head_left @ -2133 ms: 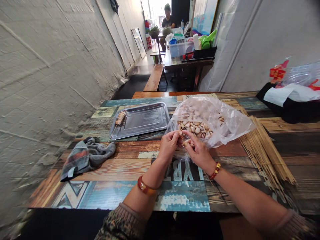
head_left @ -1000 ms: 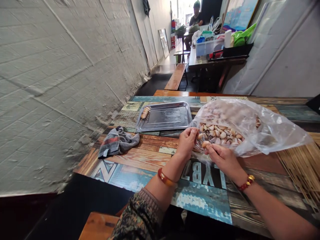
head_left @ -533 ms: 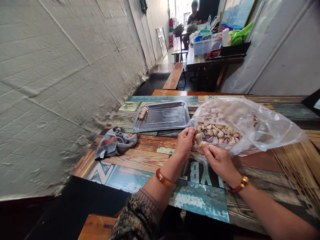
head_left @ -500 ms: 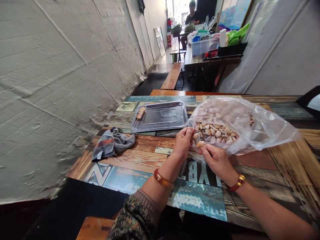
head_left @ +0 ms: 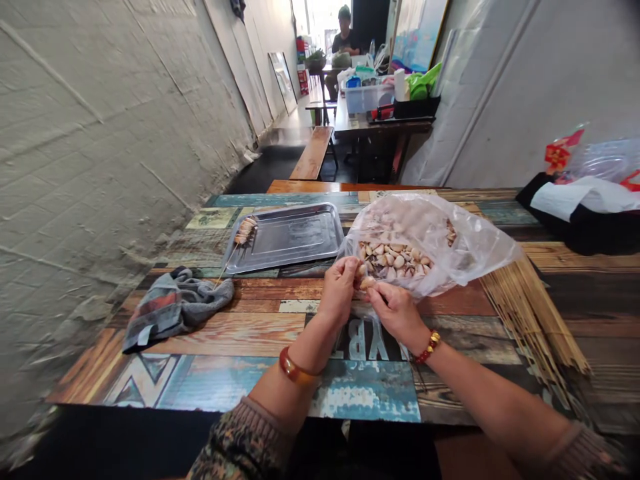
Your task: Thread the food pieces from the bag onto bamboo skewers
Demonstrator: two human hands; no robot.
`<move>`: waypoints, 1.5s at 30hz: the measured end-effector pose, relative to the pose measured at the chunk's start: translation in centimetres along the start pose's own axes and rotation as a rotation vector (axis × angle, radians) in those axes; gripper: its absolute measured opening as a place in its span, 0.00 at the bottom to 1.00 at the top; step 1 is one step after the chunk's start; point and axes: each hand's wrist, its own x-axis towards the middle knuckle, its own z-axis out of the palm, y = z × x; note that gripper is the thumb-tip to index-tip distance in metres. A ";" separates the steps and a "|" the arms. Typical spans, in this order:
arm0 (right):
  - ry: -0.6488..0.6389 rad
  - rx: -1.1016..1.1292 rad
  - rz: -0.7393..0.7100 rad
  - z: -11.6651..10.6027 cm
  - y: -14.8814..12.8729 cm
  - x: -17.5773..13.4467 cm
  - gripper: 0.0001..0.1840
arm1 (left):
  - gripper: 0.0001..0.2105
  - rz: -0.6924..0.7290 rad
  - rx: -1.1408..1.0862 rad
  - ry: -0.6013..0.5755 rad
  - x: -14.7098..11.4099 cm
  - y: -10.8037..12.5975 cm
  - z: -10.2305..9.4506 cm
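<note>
Both hands meet at the near left edge of a clear plastic bag (head_left: 480,250) full of garlic cloves (head_left: 397,257). My left hand (head_left: 340,287) is closed, its thumb and fingertips pinching a garlic clove. Just to its right, my right hand (head_left: 397,310) is closed too, with a pale garlic clove (head_left: 367,283) at its fingertips. Whether a skewer lies between the hands I cannot tell. Behind and left, a metal tray (head_left: 290,237) bears a skewer of garlic cloves (head_left: 246,230), its stick sticking out over the near left corner.
A grey cloth (head_left: 177,310) lies crumpled on the left of the patterned table (head_left: 240,327). Bamboo skewers (head_left: 535,320) are spread at the right, near a black bag (head_left: 575,223). Beyond stand a bench (head_left: 313,153), a plastic bin (head_left: 367,98) and a seated person (head_left: 345,43).
The view has swung right, so tray, bag and hands appear further left, and the black bag shows more fully. My two hands stay close together, the cloves still at their fingertips.
</note>
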 end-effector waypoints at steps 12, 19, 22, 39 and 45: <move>-0.082 0.183 0.122 -1.5 0.1 0.8 0.21 | 0.25 -0.242 -0.347 -0.222 -0.1 1.8 -0.2; -0.179 0.191 0.148 -1.7 0.0 0.7 0.19 | 0.16 -0.152 -0.261 -0.167 0.2 1.2 -0.3; -0.243 0.176 0.135 -1.9 -0.3 0.6 0.18 | 0.13 -0.120 -0.278 -0.085 0.4 1.1 -0.5; -0.257 0.113 0.035 -1.2 -0.7 0.1 0.15 | 0.07 -0.168 -0.286 -0.011 0.4 1.9 -0.1; -0.144 -0.006 -0.044 -0.4 -0.2 -0.2 0.14 | 0.11 -0.099 -0.262 -0.042 0.2 1.5 0.3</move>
